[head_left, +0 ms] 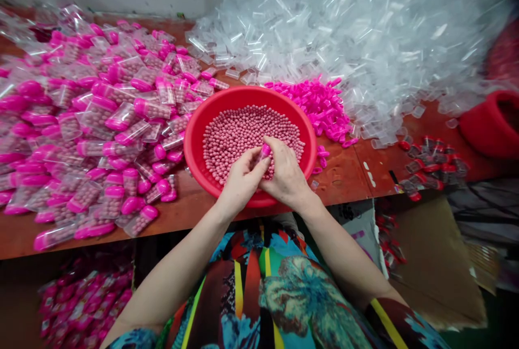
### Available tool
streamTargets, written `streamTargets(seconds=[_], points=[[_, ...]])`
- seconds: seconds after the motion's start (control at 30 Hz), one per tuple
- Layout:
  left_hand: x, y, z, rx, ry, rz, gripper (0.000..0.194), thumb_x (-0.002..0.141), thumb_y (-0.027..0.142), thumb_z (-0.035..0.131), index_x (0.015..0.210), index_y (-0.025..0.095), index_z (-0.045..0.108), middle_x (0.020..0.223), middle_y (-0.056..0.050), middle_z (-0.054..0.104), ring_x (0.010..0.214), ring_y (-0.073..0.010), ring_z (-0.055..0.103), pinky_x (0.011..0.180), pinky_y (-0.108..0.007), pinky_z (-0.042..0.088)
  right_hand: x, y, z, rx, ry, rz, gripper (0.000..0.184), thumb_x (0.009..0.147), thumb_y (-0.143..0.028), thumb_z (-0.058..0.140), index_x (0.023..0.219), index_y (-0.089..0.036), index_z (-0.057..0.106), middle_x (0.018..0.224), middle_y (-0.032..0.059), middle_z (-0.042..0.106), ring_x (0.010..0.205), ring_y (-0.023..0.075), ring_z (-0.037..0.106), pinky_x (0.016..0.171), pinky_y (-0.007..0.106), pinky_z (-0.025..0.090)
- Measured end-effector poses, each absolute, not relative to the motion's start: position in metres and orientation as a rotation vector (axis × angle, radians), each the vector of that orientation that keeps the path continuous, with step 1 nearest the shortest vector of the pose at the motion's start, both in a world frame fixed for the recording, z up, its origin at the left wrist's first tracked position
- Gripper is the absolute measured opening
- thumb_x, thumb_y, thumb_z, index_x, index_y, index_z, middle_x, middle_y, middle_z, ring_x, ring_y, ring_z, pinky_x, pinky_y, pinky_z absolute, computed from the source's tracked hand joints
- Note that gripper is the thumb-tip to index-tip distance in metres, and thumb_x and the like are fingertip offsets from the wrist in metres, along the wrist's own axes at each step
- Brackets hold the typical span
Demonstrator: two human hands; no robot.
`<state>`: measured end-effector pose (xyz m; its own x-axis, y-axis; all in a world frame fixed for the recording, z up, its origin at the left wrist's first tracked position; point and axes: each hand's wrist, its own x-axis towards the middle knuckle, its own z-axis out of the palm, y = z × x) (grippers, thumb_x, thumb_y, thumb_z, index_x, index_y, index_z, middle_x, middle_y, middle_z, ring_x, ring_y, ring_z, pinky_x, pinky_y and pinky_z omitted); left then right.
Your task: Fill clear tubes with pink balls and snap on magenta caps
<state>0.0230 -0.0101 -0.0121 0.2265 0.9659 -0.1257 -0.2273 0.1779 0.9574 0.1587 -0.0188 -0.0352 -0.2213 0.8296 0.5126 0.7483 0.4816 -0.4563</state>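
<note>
Both hands meet over a red basin point(190, 146) part filled with small pink beads point(243, 127). My left hand point(243, 176) is closed round a small container whose body is mostly hidden by the fingers. At its top a bright pink cap point(265, 150) shows between the hands. My right hand point(286, 170) is closed against the same capped container, with fingers curled about the cap. Just right of the basin lies a heap of loose pink caps point(320, 103). On the left, a large pile of bead-filled clear containers with pink caps point(121, 116) covers the table.
A big heap of clear empty containers point(344, 30) spreads along the wall at the back right. Small red-capped containers point(433, 162) lie near a red vessel point(490, 125) at the right. Below the wooden table point(344, 170) stand a cardboard box point(438, 257) and more pink items point(81, 306).
</note>
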Motion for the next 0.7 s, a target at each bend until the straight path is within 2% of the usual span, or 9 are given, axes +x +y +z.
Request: streamTargets(seconds=[0.17, 0.27, 0.4, 0.7], points=[[0.0229, -0.008, -0.0127, 0.895, 0.881, 0.993, 0.026, 0.091, 0.041, 0.069, 0.095, 0.015, 0.074, 0.087, -0.005, 0.07, 0.077, -0.0158, 0.059, 0.075, -0.027, 0.048, 0.1569, -0.0195, -0.0349, -1.375, -1.927, 0.134, 0.063, 0.082, -0.029, 0.068, 0.139, -0.015, 0.044, 0.125, 0.0191, 0.064, 0.117, 0.0337, 0.062, 0.101, 0.053, 0.051], [0.0226, -0.0083, -0.012, 0.95, 0.927, 0.987, 0.024, 0.091, 0.038, 0.07, 0.087, 0.015, 0.073, 0.081, -0.004, 0.068, 0.076, -0.0154, 0.057, 0.072, -0.025, 0.046, 0.1557, -0.0196, -0.034, -1.429, -1.939, 0.095, 0.055, 0.08, -0.031, 0.067, 0.129, -0.016, 0.049, 0.113, 0.0169, 0.066, 0.107, 0.0338, 0.063, 0.093, 0.051, 0.052], [0.022, -0.0093, -0.0098, 0.981, 0.971, 0.971, 0.025, 0.092, 0.037, 0.067, 0.08, 0.015, 0.07, 0.076, -0.003, 0.065, 0.073, -0.015, 0.056, 0.069, -0.025, 0.045, 0.1541, -0.0198, -0.0325, -1.455, -1.973, 0.086, 0.053, 0.079, -0.033, 0.067, 0.126, -0.016, 0.048, 0.108, 0.0154, 0.065, 0.101, 0.0329, 0.062, 0.088, 0.047, 0.051], [0.0275, -0.0081, -0.0089, 0.994, 0.978, 0.952, 0.029, 0.094, 0.032, 0.062, 0.069, 0.018, 0.06, 0.068, 0.0, 0.059, 0.065, -0.0136, 0.05, 0.063, -0.025, 0.042, 0.1592, -0.0202, -0.0258, -1.446, -2.089, -0.045, 0.035, 0.083, -0.038, 0.061, 0.11, -0.017, 0.053, 0.092, 0.0117, 0.064, 0.087, 0.031, 0.057, 0.078, 0.045, 0.044]])
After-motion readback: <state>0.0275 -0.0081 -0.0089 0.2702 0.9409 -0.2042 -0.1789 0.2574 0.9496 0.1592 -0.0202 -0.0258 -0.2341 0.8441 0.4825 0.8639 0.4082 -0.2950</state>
